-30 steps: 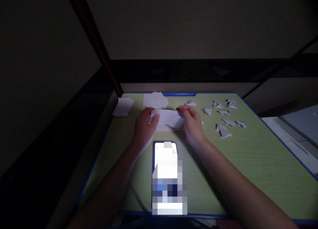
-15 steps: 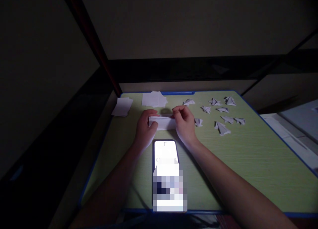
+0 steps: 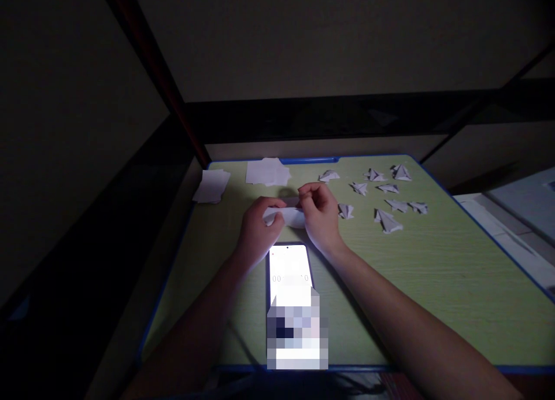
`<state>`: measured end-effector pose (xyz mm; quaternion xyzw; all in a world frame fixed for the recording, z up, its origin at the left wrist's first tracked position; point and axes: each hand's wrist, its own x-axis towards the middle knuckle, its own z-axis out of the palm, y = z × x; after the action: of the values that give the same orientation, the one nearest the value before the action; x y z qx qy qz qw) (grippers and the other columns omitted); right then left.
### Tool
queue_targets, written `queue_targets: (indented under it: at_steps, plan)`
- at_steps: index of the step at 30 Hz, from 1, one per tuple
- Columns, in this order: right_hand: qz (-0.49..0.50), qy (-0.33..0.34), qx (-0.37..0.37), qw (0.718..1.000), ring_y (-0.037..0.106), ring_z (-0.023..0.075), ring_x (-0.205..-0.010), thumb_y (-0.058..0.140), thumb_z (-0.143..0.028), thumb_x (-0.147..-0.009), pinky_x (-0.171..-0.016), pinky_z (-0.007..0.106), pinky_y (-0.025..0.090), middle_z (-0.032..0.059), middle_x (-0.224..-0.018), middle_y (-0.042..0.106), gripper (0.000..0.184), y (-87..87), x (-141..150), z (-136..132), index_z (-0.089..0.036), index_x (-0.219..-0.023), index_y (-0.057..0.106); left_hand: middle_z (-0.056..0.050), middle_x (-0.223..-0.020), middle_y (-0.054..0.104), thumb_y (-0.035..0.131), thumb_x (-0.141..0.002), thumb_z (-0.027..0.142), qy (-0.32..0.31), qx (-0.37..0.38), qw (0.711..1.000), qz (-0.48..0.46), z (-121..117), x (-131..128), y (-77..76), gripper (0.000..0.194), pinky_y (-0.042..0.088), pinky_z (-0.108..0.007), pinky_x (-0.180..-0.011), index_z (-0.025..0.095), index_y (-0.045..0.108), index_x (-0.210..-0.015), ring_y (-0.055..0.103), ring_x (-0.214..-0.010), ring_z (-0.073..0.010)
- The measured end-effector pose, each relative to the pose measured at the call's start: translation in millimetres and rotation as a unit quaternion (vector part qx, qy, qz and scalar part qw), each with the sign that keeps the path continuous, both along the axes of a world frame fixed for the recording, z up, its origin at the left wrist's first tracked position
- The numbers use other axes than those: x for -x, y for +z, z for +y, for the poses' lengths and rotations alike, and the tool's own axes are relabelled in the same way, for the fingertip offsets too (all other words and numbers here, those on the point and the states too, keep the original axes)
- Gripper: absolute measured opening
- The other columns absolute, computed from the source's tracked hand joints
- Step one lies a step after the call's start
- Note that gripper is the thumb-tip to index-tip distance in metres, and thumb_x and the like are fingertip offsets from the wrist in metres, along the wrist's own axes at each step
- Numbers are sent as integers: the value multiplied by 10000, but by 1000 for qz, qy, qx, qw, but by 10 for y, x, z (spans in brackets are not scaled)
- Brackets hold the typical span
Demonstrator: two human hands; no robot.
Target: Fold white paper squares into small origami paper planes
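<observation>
A folded strip of white paper (image 3: 291,217) is held near the bench's middle, just beyond the lit phone (image 3: 289,267), its long axis running left to right. The left hand (image 3: 258,232) pinches one end, thumb nearest; the right hand (image 3: 321,218) pinches the other. Small folded papers (image 3: 388,221) lie rightward, flat sheets (image 3: 267,172) far left; green bench (image 3: 455,261) stretches from the right forearm (image 3: 403,325) to its blue edge (image 3: 485,232)
</observation>
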<state>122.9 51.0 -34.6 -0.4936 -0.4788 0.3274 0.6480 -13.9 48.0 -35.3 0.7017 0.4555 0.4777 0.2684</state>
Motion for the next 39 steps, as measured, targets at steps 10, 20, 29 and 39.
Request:
queue_targets:
  at_steps: [10,20,29,39]
  plan:
    - [-22,-18,-2,1000,457,124,-595,523,-192,-762,-589,272,375,-52,-640,487,71,-26,-15,20,-195,-818,567,-54,-970,715,574,-753,28,-24,-4,999,20,-26,13,-10,258,528,-305,-853,160,671,-952,665,-912,-168]
    - [-27,18,8,999,535,135,-691,593,-303,-821,-681,292,418,-26,-732,562,121,12,-47,-62,-203,-878,556,-49,-912,713,568,-774,75,-1,15,1000,12,10,71,-1,178,513,-264,-751,161,670,-892,666,-857,-168]
    - [-47,92,21,994,563,154,-806,641,-335,-785,-767,312,436,-1,-858,592,283,15,-44,-76,-208,-1013,534,-55,-935,714,558,-769,103,14,18,999,-30,29,39,-77,208,510,-279,-788,157,660,-942,663,-867,-171]
    - [-44,127,74,988,510,142,-657,669,-340,-746,-595,276,403,-3,-813,617,331,21,-169,-85,-199,-1043,635,-10,-835,693,562,-750,134,84,56,993,-54,59,149,36,185,500,-242,-664,172,663,-901,657,-759,-155]
